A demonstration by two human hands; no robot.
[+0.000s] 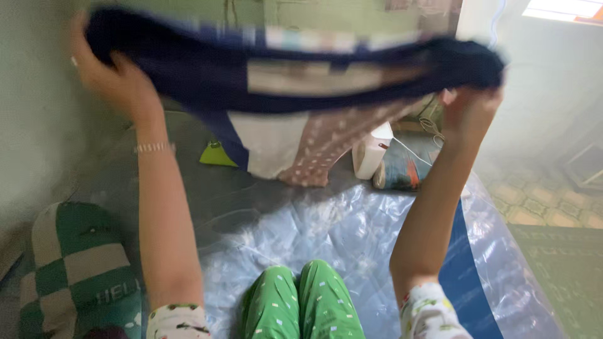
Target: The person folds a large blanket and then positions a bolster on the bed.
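Left hand (110,72) and right hand (468,110), fingers clamped on opposite ends, hold the dark navy patchwork cloth with cream and brown-dotted panels (295,81) stretched up over the plastic-wrapped mattress (352,232) (motion-blurred), not yet folded or laid down.

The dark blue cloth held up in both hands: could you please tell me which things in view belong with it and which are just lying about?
In hand:
dark blue cloth
left hand
right hand

Lying about:
green checked cushion
white container
yellow-green item
plastic-covered mattress
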